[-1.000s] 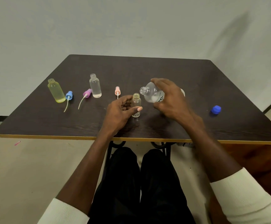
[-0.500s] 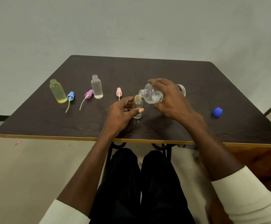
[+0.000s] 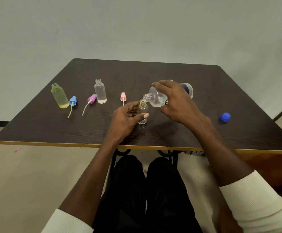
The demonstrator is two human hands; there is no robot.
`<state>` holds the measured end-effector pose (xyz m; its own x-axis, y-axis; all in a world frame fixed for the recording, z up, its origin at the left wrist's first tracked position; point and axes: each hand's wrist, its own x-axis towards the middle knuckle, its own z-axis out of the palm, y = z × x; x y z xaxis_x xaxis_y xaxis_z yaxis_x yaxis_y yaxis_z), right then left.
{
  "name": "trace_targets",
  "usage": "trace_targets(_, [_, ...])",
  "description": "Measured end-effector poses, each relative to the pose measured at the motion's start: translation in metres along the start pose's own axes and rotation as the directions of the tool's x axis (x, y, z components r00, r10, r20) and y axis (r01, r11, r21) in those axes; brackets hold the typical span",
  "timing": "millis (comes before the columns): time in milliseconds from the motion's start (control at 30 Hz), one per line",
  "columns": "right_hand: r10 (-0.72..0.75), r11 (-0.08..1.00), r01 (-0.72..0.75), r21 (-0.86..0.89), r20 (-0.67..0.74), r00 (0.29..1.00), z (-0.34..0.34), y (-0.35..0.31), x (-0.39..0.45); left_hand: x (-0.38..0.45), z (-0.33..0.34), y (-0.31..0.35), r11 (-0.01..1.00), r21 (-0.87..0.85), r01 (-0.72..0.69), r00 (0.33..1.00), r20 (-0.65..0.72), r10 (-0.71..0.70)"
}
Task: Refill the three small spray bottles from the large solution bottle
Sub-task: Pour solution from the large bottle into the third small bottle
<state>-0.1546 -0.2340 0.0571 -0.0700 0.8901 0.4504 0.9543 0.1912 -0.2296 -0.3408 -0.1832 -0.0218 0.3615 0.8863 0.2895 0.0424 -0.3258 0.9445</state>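
Near the table (image 3: pixel 204 98) middle: left hand (image 3: pixel 126 118) gripping small bottle (image 3: pixel 143 113), right hand (image 3: pixel 177 101) clamped on tilted large bottle (image 3: pixel 157 99), mouths almost touching.

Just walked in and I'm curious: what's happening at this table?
A person is refilling small spray bottles. The right hand tips the large solution bottle, its mouth at the neck of a small clear bottle that the left hand steadies on the table. Two more uncapped bottles, one yellow and one clear, stand to the left among three loose spray tops. A blue cap lies to the right.
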Motion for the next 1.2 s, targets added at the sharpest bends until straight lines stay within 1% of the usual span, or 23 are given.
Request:
trace_targets(633, [-0.053,0.998,0.052,-0.045,-0.008,0.999,-0.0011,-0.0005,0.0028,-0.0007,-0.0008,0.0002,1.000,-0.011,0.004,1.000,0.009,-0.003])
trace_targets(1200, [-0.058,0.995,0.060,-0.074,0.024,0.998,-0.0073,-0.0047,0.0051,-0.0006,-0.0001,0.0010,1.000,-0.015,0.007,1.000,0.007,-0.007])
